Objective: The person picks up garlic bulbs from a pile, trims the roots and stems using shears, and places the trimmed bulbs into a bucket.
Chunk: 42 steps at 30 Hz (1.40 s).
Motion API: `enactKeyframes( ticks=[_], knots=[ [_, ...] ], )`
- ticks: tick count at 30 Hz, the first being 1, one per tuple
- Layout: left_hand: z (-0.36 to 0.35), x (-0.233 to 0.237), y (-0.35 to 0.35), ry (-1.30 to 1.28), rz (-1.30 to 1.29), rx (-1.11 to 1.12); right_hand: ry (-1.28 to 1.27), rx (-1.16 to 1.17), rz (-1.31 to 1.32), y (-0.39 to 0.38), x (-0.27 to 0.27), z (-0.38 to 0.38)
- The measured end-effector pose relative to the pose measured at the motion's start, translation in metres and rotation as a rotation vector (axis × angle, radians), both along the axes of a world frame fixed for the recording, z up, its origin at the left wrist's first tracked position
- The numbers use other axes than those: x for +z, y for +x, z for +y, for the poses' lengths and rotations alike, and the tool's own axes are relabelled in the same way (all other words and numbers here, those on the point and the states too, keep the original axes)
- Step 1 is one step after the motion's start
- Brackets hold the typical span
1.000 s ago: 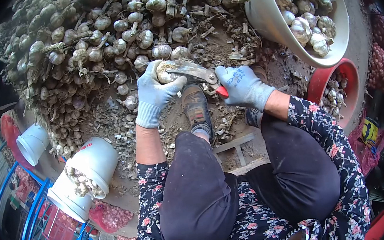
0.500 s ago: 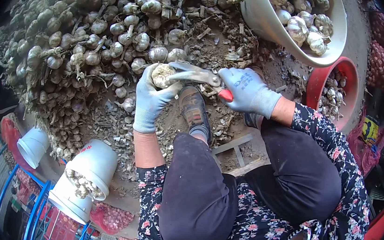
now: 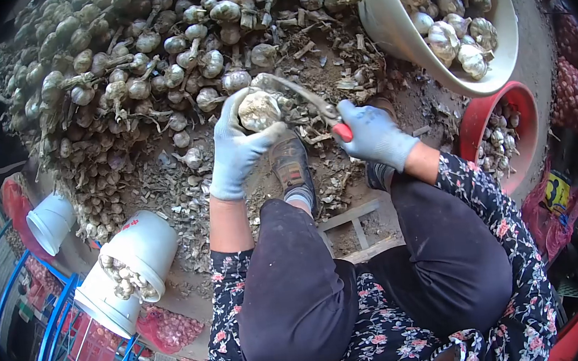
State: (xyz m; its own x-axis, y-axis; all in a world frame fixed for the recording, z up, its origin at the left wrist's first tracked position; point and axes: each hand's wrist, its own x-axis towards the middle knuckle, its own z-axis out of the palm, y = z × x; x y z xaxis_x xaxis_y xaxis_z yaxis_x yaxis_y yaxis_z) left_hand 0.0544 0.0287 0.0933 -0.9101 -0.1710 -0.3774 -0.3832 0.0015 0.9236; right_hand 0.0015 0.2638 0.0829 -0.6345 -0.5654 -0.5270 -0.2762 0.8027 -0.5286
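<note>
"Beside the garlic heap point(image 3: 117, 86), what do the hands hold?"

"Gloved, the left hand point(image 3: 235, 149) curls round a garlic bulb point(image 3: 258, 111), held up near the toe of a shoe point(image 3: 292, 169). The right hand point(image 3: 371, 134) is closed on red-handled shears point(image 3: 324, 108), their metal end angled up near the bulb; I can't tell whether they touch."

"How should the bulb handle?"

"Light and fairly stiff, I'd judge. Its dry, papery skin could flake and slip, and a hard squeeze might bruise the cloves."

"Best grip?"

"Round its widest part, as the left hand has it, well clear of the metal."
</note>
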Motion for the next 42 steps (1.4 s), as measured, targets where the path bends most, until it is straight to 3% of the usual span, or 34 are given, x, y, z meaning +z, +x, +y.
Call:
enactKeyframes(
  ticks=[2, 3, 6, 8, 10, 15, 17, 22, 32, 36, 38, 39, 42],
  knots=[
    [-0.01, -0.014, 0.002, -0.111, -0.011, 0.054, 0.03, 0.005, -0.043, -0.003, 0.011, 0.003],
    [-0.01, -0.011, 0.003, 0.04, -0.052, 0.105, 0.009, 0.069, 0.02, -0.004, 0.016, 0.004],
    [0.0, -0.01, 0.002, -0.017, 0.009, 0.111, 0.03, 0.162, 0.095, -0.005, 0.022, -0.002],
    [-0.003, -0.018, 0.005, -0.162, 0.032, 0.072, 0.138, 0.294, 0.236, -0.007, 0.027, -0.012],
    [-0.003, -0.009, 0.003, -0.547, 0.169, -0.032, 0.225, 0.321, 0.169, -0.012, 0.028, -0.02],
    [0.007, -0.01, 0.0, -0.588, 0.185, 0.107, 0.135, 0.244, 0.232, -0.003, 0.023, -0.02],
    [0.011, -0.007, -0.002, -0.735, 0.214, 0.097, 0.186, 0.265, 0.178, -0.005, 0.027, -0.02],
    [0.011, -0.009, -0.005, -0.754, 0.24, 0.0, 0.264, 0.291, 0.098, -0.006, 0.03, -0.016],
    [0.027, -0.019, -0.007, -0.853, 0.22, 0.024, 0.158, 0.292, 0.012, 0.0, 0.01, -0.006],
    [0.028, -0.022, -0.006, -0.704, 0.09, 0.107, 0.107, 0.214, -0.106, -0.006, 0.007, -0.003],
    [0.03, -0.013, -0.002, -0.604, 0.066, 0.034, 0.114, 0.126, -0.117, -0.003, 0.0, 0.002],
    [0.028, -0.012, -0.002, -0.434, -0.016, 0.077, 0.111, 0.124, -0.115, -0.001, -0.001, 0.007],
    [0.021, -0.008, -0.003, -0.407, 0.028, 0.101, 0.095, 0.092, -0.052, 0.001, 0.002, 0.016]
  ],
)
